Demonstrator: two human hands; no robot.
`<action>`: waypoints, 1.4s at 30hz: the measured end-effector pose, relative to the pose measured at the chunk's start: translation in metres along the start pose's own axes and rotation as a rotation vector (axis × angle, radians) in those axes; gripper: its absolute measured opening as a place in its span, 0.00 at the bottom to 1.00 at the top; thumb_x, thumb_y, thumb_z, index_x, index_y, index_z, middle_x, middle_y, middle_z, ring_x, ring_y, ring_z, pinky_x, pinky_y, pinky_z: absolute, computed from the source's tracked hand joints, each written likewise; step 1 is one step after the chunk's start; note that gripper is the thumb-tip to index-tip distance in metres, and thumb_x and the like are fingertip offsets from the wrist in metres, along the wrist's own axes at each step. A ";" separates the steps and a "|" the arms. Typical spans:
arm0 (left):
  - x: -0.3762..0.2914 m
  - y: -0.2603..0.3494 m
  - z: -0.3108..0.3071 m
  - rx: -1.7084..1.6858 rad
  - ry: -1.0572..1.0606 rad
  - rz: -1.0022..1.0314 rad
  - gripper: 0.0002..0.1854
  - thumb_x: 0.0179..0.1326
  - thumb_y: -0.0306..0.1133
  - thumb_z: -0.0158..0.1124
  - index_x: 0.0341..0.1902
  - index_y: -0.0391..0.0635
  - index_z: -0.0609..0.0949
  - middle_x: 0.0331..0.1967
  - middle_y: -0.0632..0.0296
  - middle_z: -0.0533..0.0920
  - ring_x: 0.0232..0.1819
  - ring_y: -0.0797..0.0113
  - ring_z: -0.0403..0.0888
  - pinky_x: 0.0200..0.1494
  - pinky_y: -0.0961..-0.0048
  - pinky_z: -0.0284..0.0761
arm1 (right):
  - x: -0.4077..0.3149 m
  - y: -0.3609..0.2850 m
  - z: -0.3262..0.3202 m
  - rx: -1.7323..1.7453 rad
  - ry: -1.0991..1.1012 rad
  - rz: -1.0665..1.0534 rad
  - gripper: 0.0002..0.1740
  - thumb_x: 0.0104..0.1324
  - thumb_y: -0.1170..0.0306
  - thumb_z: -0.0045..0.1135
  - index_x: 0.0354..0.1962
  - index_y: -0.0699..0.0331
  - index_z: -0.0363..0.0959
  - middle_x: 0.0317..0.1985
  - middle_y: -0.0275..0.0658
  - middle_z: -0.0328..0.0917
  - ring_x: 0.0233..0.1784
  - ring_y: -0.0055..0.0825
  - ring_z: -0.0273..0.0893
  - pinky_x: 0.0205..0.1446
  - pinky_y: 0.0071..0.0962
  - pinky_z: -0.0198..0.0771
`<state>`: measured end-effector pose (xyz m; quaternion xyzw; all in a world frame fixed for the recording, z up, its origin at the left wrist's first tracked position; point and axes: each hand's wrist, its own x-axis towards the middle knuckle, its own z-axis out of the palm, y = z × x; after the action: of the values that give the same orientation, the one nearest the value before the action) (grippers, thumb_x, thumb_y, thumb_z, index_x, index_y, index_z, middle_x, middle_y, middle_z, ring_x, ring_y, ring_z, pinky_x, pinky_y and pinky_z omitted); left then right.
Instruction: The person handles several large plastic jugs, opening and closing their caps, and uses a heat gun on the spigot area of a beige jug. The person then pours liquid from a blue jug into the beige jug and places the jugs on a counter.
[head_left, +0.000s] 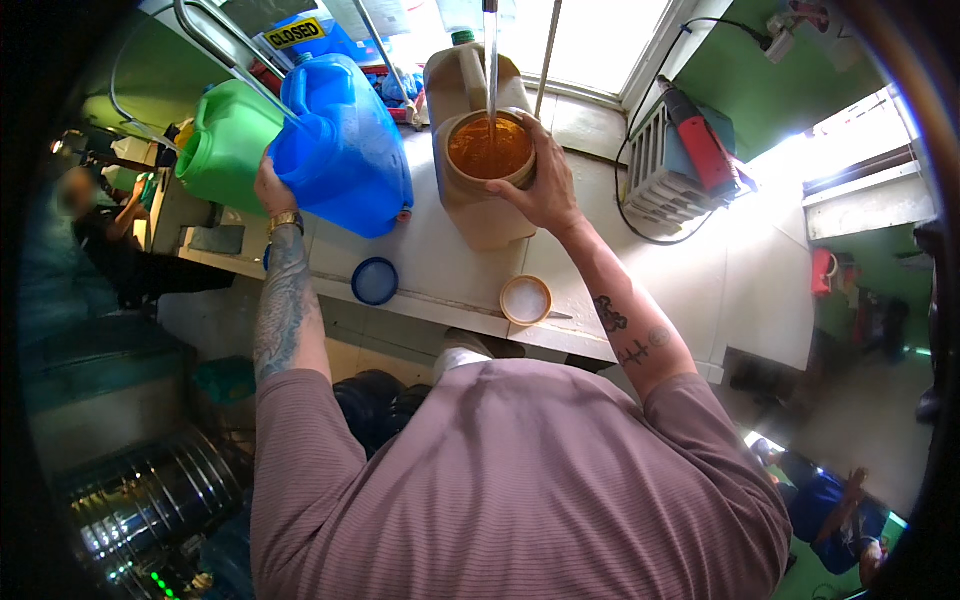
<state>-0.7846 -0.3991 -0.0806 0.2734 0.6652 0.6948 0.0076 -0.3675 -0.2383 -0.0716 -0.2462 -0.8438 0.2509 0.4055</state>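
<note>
A stream of water runs from above into the wide round mouth of a tan plastic jug. My right hand is wrapped around the right side of that mouth. At the left, my left hand rests against the mouth of a blue plastic jug; its fingers are partly hidden by the rim. A metal tube points into the blue jug's mouth. Beside it stands a green plastic jug with a thin tube at its mouth. A blue screw lid and a tan screw lid lie on the counter's front part.
A red and black heat gun rests on a grey slatted plastic crate at the right, its black cord looping over the tiled counter. A sign hangs behind the blue jug. Other people are at the far left and lower right.
</note>
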 end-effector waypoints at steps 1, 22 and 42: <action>-0.001 0.000 0.000 -0.017 0.005 0.002 0.24 0.70 0.39 0.47 0.58 0.34 0.81 0.53 0.51 0.83 0.53 0.58 0.81 0.59 0.64 0.75 | 0.000 0.000 0.000 0.003 -0.001 -0.004 0.60 0.51 0.46 0.76 0.72 0.61 0.50 0.63 0.53 0.68 0.68 0.51 0.66 0.71 0.48 0.62; 0.002 -0.008 -0.005 0.250 -0.050 0.198 0.25 0.71 0.40 0.46 0.59 0.35 0.81 0.53 0.50 0.83 0.52 0.58 0.81 0.59 0.64 0.74 | -0.001 -0.006 0.000 0.019 -0.002 0.057 0.60 0.48 0.50 0.78 0.72 0.58 0.51 0.66 0.48 0.67 0.70 0.48 0.64 0.72 0.46 0.61; -0.002 -0.001 -0.001 0.075 -0.002 0.096 0.24 0.69 0.40 0.47 0.55 0.34 0.83 0.48 0.50 0.86 0.49 0.58 0.82 0.57 0.64 0.75 | -0.001 0.001 0.002 0.070 -0.015 0.019 0.60 0.49 0.50 0.78 0.71 0.59 0.50 0.67 0.48 0.66 0.72 0.52 0.62 0.73 0.49 0.59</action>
<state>-0.7838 -0.4009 -0.0818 0.3058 0.6767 0.6688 -0.0356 -0.3685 -0.2382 -0.0739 -0.2381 -0.8352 0.2860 0.4049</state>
